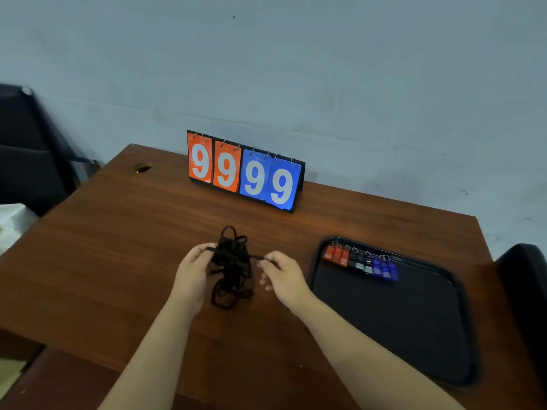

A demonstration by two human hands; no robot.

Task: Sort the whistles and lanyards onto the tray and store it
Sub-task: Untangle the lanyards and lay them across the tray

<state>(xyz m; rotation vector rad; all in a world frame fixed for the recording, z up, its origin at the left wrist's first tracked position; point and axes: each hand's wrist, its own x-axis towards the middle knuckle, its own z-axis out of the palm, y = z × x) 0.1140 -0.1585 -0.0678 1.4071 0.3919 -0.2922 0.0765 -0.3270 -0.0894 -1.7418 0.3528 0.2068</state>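
A tangled bundle of black lanyards [232,263] hangs just above the wooden table [118,247], held between both hands. My left hand [194,272] grips the left side of the bundle. My right hand [279,275] pinches a cord end that sticks out to the right. A black tray [393,318] lies on the table to the right. Along its far edge sits a row of whistles with key rings: red ones [336,255], black ones [359,263] and blue ones [384,270].
A flip scoreboard [244,173] showing 9 9 9 9 stands at the back of the table against the wall. A dark chair [26,149] is at the left, another dark seat [525,291] at the right edge. A round cable hole [142,167] sits near the table's far left corner.
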